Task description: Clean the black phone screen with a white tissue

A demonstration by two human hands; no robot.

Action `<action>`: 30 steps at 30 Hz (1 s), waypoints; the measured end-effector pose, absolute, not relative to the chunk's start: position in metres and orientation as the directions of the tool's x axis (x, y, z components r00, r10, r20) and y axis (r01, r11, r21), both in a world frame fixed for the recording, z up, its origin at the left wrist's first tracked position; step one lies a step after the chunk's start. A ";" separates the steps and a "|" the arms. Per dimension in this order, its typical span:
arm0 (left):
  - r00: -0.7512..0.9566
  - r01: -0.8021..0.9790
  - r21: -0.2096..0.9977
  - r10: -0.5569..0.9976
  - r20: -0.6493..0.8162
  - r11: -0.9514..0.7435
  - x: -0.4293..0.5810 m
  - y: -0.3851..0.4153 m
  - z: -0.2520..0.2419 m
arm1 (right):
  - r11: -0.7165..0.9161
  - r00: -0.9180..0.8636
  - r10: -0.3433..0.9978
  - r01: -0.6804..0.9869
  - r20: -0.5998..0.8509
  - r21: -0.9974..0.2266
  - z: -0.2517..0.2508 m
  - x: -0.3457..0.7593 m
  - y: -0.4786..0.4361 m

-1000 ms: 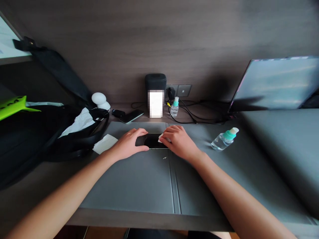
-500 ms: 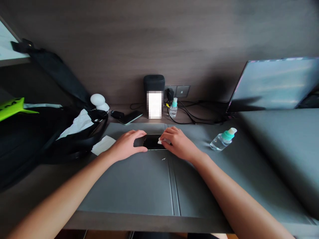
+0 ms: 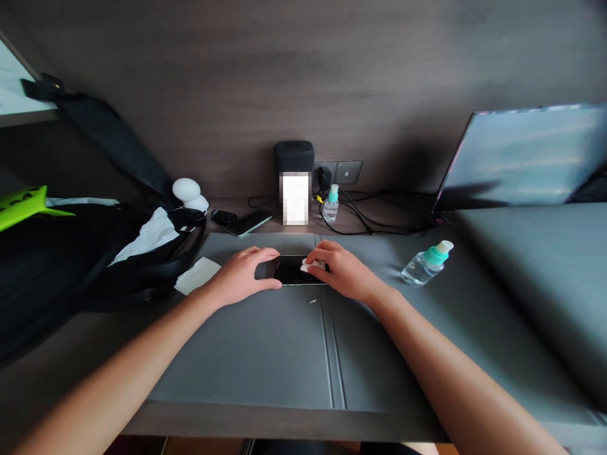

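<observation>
A dark smartphone (image 3: 291, 272) lies flat and sideways on a grey desk mat (image 3: 237, 360). My left hand (image 3: 241, 273) grips its left end, thumb on the near edge and fingers on the far edge. Pinched in the fingers of my right hand (image 3: 345, 268) is a crumpled white tissue (image 3: 310, 265), pressed on the right part of the screen. That hand hides the phone's right end. A tiny white scrap (image 3: 312, 301) rests on the mat just in front of the phone.
Right of my hands a clear spray bottle (image 3: 422, 268) leans; a smaller one (image 3: 331, 207) stands behind. Another phone (image 3: 249, 222), a black speaker-like box (image 3: 294, 155) and cables line the wall. White paper (image 3: 196, 276) and a black bag (image 3: 109, 265) are left, a screen (image 3: 521, 158) right.
My right hand has slid slightly to the right over the screen, and more of the tissue shows. The left hand keeps its grip on the phone.
</observation>
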State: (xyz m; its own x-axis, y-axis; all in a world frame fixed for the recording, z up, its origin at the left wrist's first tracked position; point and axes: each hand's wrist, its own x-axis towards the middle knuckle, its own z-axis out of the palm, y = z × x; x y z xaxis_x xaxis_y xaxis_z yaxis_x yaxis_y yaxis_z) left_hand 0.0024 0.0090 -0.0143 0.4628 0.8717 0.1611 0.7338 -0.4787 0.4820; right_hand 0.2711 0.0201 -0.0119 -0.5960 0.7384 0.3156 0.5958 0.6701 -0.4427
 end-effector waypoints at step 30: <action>0.492 0.749 0.425 0.856 0.157 -0.509 0.003 0.010 -0.018 | 0.752 -0.670 0.658 0.557 0.343 -0.354 -0.008 0.242 0.006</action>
